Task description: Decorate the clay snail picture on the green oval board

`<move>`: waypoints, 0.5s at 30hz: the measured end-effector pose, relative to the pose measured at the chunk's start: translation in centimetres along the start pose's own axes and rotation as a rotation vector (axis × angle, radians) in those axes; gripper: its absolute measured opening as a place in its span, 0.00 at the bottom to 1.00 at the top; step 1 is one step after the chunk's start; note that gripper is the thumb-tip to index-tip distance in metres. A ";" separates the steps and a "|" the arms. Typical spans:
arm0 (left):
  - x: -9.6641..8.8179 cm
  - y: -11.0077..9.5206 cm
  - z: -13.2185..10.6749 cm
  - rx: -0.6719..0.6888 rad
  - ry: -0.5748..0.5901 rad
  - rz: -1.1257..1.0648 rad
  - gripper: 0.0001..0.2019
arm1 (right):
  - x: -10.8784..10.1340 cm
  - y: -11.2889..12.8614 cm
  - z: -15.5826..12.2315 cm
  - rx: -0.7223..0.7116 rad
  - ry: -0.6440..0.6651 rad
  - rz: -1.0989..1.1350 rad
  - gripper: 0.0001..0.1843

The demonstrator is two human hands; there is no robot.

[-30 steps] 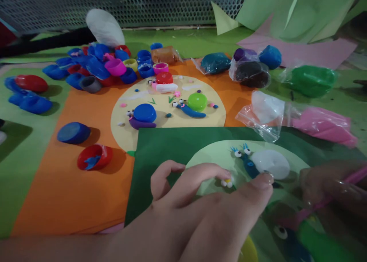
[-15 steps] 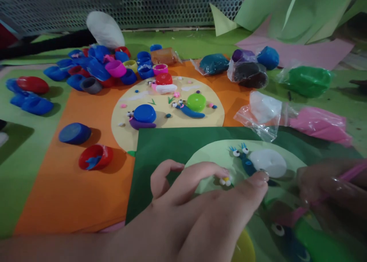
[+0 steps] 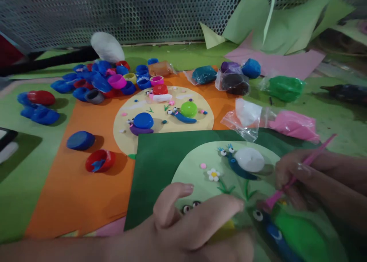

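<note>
My left hand (image 3: 195,223) rests on the dark green paper (image 3: 160,158) at the lower middle, fingers stretched loosely over a light green circle (image 3: 195,170) and partly covering a yellow cap. My right hand (image 3: 301,178) grips a pink modelling tool (image 3: 298,174), whose tip touches a clay snail with a green cap shell (image 3: 298,235). On the circle lie a blue snail with a white cap shell (image 3: 249,159), a small white daisy (image 3: 213,174) and a pink dot (image 3: 203,165).
An orange sheet (image 3: 86,193) with a yellow circle (image 3: 160,113) holds more cap snails. A pile of bottle caps (image 3: 106,80) lies at the back left. Bagged clay lumps, green (image 3: 283,88), pink (image 3: 289,124) and white (image 3: 246,114), sit at the right. A mesh wall stands behind.
My left hand has drawn back toward me, uncovering the daisy and pink dot. My right hand has lifted the pink tool more upright. The view has tilted down.
</note>
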State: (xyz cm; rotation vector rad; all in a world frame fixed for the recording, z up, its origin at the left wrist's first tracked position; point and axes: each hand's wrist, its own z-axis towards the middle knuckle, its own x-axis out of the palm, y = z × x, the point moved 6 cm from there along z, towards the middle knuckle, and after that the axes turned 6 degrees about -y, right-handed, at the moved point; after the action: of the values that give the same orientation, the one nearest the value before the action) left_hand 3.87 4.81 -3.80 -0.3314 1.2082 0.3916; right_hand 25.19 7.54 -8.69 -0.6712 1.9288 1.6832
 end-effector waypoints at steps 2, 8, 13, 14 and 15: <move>0.0 -0.4 0.3 0.053 0.030 0.037 0.18 | 0.3 2.1 0.7 -0.052 0.060 0.149 0.22; -0.2 -0.9 0.9 0.066 0.047 -0.016 0.18 | 0.1 4.6 1.0 -0.152 0.069 0.241 0.22; -0.1 -1.3 1.3 0.117 0.060 -0.059 0.26 | 0.1 4.2 0.9 -0.110 0.080 0.314 0.23; -0.1 -1.2 1.4 0.106 0.048 -0.054 0.26 | 0.2 4.1 0.9 -0.103 0.081 0.319 0.23; -0.1 -1.2 1.4 0.102 0.058 -0.057 0.27 | 0.2 4.1 0.9 -0.100 0.081 0.322 0.23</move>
State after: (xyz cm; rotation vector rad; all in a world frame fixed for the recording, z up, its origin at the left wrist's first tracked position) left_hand 5.57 4.38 -3.20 -0.2900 1.2679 0.2715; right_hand 22.44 8.92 -5.83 -0.4900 2.1098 1.9836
